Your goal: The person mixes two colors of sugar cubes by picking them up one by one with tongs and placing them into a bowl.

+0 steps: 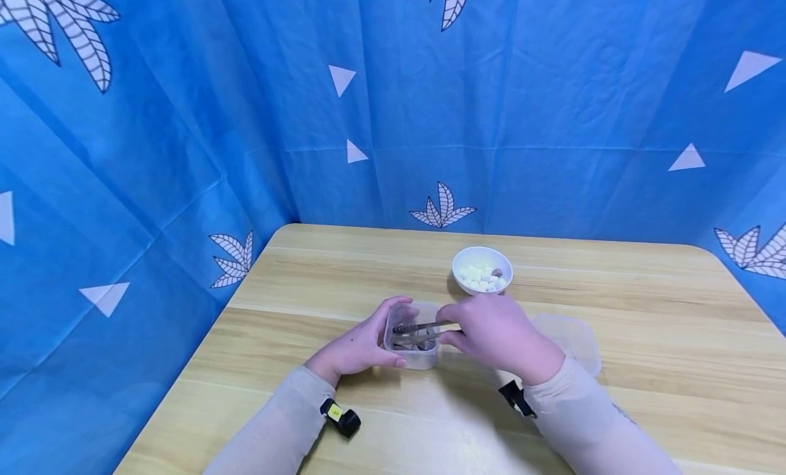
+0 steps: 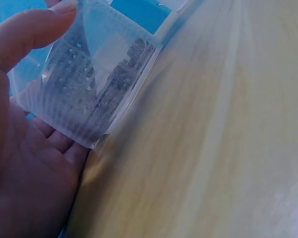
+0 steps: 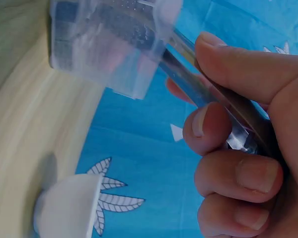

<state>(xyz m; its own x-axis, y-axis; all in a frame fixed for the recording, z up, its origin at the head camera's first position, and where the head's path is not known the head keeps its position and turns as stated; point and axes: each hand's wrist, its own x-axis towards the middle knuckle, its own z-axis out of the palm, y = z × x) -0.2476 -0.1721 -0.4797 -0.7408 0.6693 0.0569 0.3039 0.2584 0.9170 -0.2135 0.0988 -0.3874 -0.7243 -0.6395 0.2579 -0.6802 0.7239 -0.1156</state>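
Note:
My left hand [image 1: 368, 340] grips a small clear plastic container [image 1: 419, 360] on the table, thumb at the near side and fingers round the far left side. Dark, speckled pieces [image 2: 121, 74] lie inside it; their kind is hard to tell. With my right hand [image 1: 494, 332] I hold a pair of metal tongs [image 3: 193, 89], fingers curled round the arms. Their tips reach down into the container among the dark pieces; whether they pinch one I cannot tell. Behind the right hand stands a white bowl [image 1: 469, 251] with several white pieces [image 1: 475, 276] and one brownish piece [image 1: 497, 273].
A translucent lid [image 1: 577, 338] lies flat on the wooden table [image 1: 663, 311], right of the container and partly behind the right forearm. Blue patterned cloth [image 1: 393, 120] hangs at the table's back and left edges.

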